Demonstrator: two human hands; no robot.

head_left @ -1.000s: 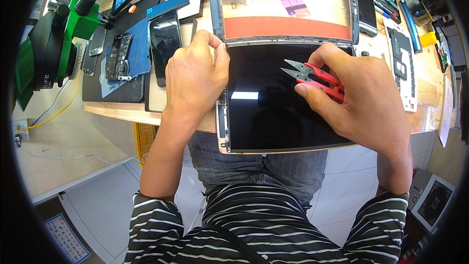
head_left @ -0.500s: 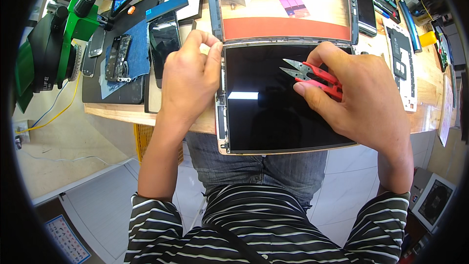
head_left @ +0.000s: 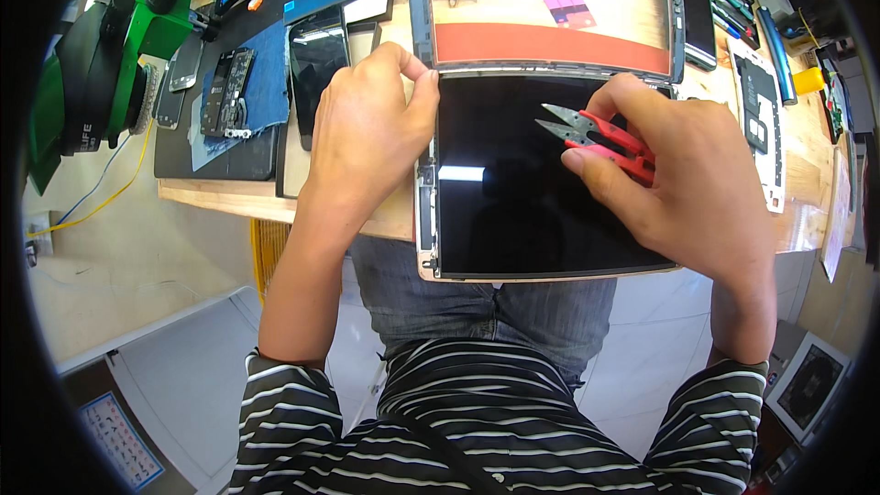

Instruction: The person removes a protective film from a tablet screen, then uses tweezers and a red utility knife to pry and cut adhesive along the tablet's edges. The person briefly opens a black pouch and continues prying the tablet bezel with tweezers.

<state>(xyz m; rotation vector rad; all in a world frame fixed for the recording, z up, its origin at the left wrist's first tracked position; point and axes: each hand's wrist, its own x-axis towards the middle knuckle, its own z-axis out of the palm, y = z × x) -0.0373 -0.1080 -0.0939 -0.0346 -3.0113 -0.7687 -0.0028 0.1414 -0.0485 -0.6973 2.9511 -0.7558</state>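
A dark tablet screen (head_left: 513, 211) lies in its pale housing at the bench's front edge, just above my lap. At its upper left corner, my left hand (head_left: 374, 124) pinches thumb and forefinger together; what is between the fingertips cannot be made out. My right hand (head_left: 701, 174) is wrapped round red-handled thread snips (head_left: 600, 137) over the right half of the screen. Their two pointed blades stand apart and aim left, with nothing seen between them. Beyond the screen's far edge lies a see-through panel with a grey frame (head_left: 420, 9) and a red-orange band (head_left: 550, 48).
Left of the tablet are a black phone (head_left: 316, 73), a circuit board (head_left: 227, 87) on blue cloth and a green-and-black microscope (head_left: 151, 23). On the right lie a white part with black pieces (head_left: 759, 110), a dark blue tube (head_left: 776, 55) and several hand tools (head_left: 733, 9).
The whole view has shifted a little, so tablet and hands sit slightly higher and further right. Both hands keep nearly the same pose and place over the tablet.
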